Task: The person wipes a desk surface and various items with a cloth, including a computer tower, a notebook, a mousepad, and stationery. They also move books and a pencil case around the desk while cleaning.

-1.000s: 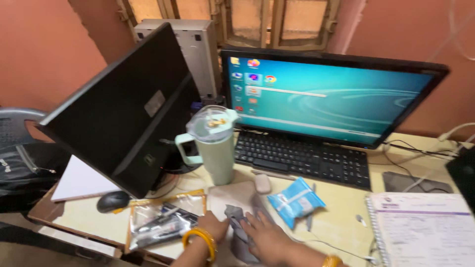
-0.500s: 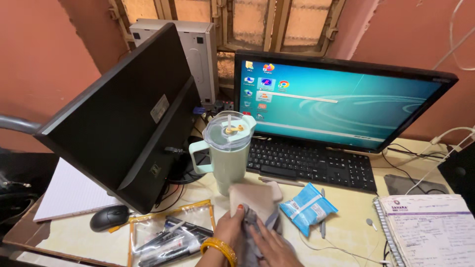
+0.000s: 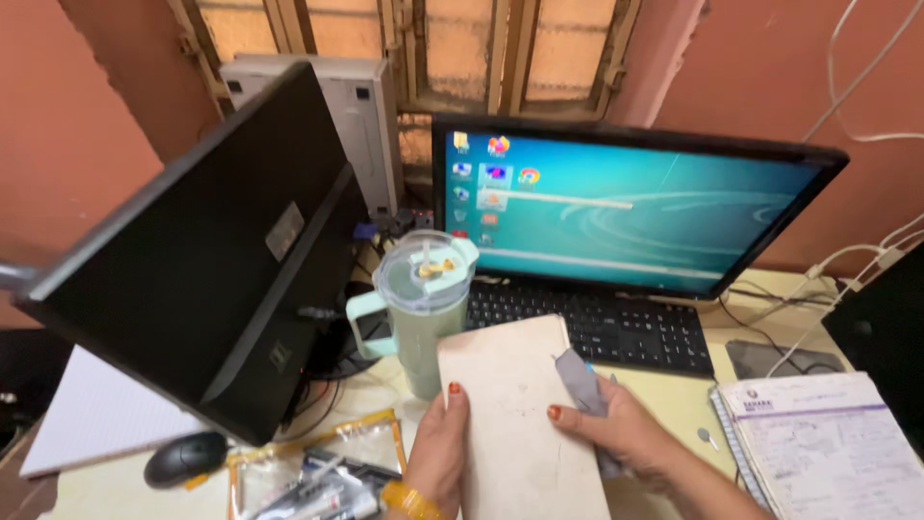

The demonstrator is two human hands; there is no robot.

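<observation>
Left hand: my left hand (image 3: 438, 448) grips the near left edge of the beige pad (image 3: 520, 414), thumb on top, clamped on it.
Right hand: my right hand (image 3: 621, 433) holds the pad's right edge and pinches a grey cloth (image 3: 582, 380) against it.
Change: a second ago the beige pad lay flat on the tabletop (image 3: 664, 395) under my hands; now it is raised and tilted toward me, so the wiping seems to have moved to the pad itself.
12 o'clock: pale green tumbler (image 3: 423, 308) with clear lid, just beyond the pad; keyboard (image 3: 616, 327) and lit monitor (image 3: 635, 207) behind.
9 o'clock: clear pouch of pens (image 3: 318, 477), black mouse (image 3: 185, 458), dark tilted monitor (image 3: 192, 260).
3 o'clock: spiral notebook (image 3: 828, 443), well apart from the pad.
</observation>
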